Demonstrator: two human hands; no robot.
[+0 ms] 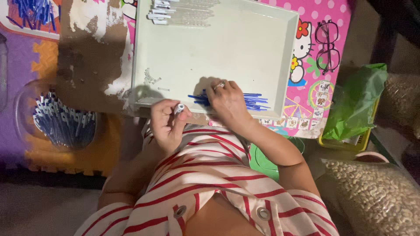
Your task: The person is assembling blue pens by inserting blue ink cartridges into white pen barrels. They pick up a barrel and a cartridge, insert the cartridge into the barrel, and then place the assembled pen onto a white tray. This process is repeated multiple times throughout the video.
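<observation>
Head view. Nearest the lens, a red-and-white striped garment [205, 183] covers the person's lap. Above it, the left hand [166, 124] is curled shut around one clear pen barrel [179, 108], whose white end shows between thumb and fingers at the near edge of the white tray [245, 48]. The right hand [227, 102], ring on one finger, rests fingers-down on a loose pile of blue refills [253, 101] lying in the tray's near right part; whether it pinches one cannot be told. Progress, as judged: a short row of clear barrels [183, 13], roughly six, lies at the tray's far edge, and a round dish of finished-looking blue pens [65, 124], too many to count, sits at left, so much appears done while the refill pile remains. One pair of glasses [327, 46] lies on the pink patterned mat [323, 13]; one green bag [354, 105] sits to the right.
</observation>
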